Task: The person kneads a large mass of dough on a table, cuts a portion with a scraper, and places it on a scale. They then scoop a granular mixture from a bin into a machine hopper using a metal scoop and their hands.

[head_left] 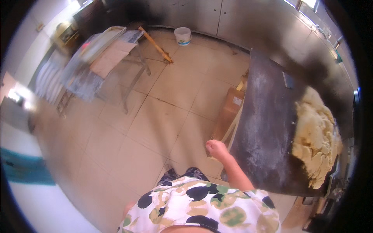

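Note:
My right hand (217,148) hangs beside the near left edge of a dark worktable (264,124). Its fingers are curled into a loose fist, and nothing shows in them. On the right side of the tabletop lies a large, rough-edged mass of pale yellow dough (315,139). A small flat grey-blue piece, perhaps a scraper (288,80), rests beyond the dough. My left hand is out of view; only a bit of skin shows at the left side of my patterned shirt.
A brown cardboard box (229,106) sits beneath the table's left edge. Farther off stand a white bucket (182,36) and a leaning wooden pole (156,46). At left, a folding stand holds trays and a brown board (112,60). Steel cabinets (198,15) line the back.

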